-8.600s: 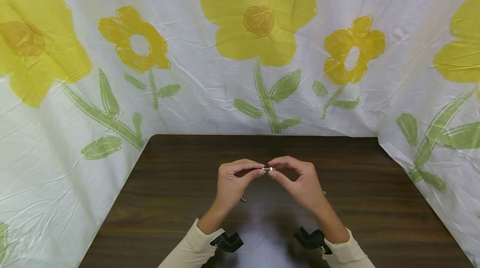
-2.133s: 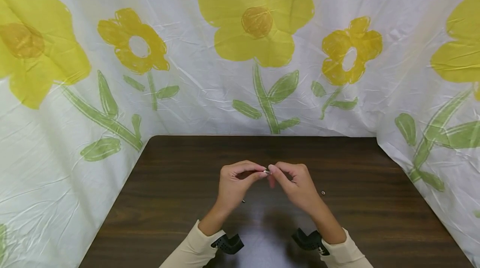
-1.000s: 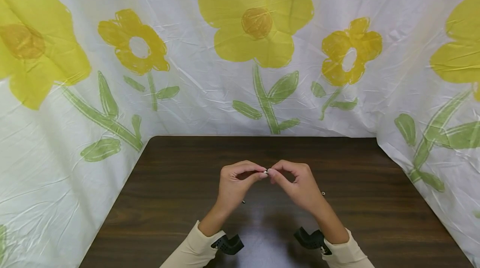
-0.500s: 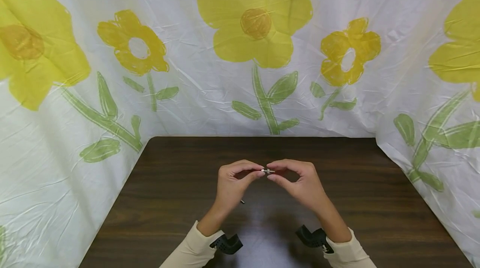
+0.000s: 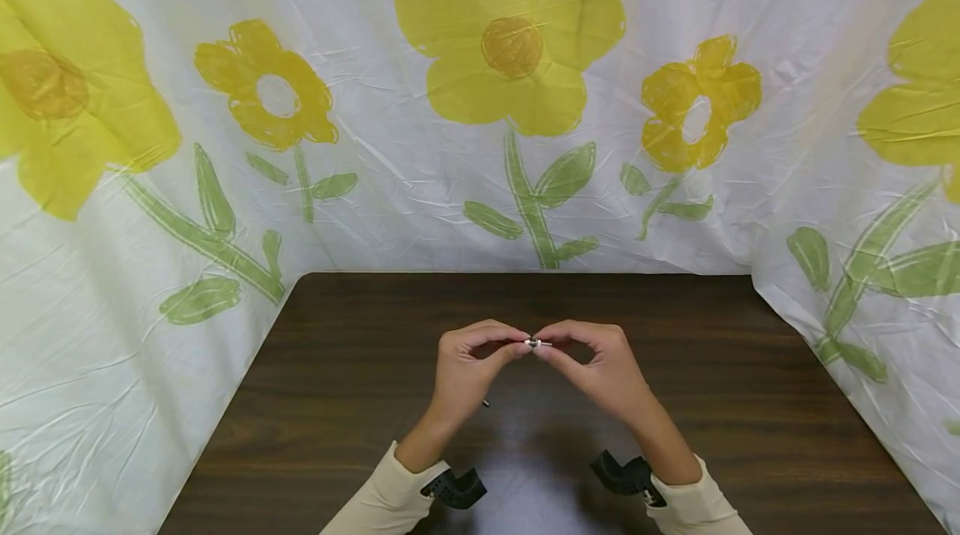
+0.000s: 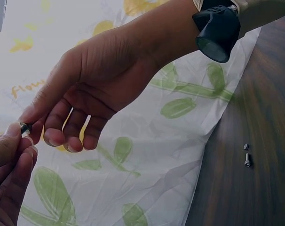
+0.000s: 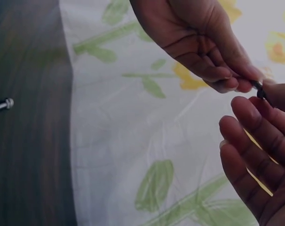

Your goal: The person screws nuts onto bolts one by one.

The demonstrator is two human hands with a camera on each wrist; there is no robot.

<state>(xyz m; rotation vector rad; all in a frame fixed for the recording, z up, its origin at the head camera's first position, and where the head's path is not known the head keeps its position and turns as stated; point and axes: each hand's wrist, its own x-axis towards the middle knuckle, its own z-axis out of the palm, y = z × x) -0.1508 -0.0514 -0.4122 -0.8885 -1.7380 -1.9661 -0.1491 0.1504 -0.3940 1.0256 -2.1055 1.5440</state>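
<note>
Between both hands, a small metal bolt (image 5: 547,344) lies roughly level above the table. My left hand (image 5: 463,364) pinches it at its left end with thumb and forefinger. A nut (image 5: 537,342) sits partway along the shaft, and the bare tip points right. My right hand (image 5: 600,364) has its thumb and forefinger on the nut, fingertips almost meeting those of the left. In the left wrist view the bolt (image 6: 25,128) shows as a dark glint between the fingertips. Fingers cover much of the bolt (image 7: 259,88) in the right wrist view.
A second bolt (image 5: 486,403) lies on the dark wood table (image 5: 360,335) beside my left wrist. A loose nut (image 6: 246,147) and a loose bolt (image 6: 248,160) show in the left wrist view. A flowered white curtain (image 5: 420,210) stands around the table's back and sides.
My right thumb and forefinger, parted around the nut half a second ago, have come together on it. The nut sits nearer my left fingers than in the oldest frame.
</note>
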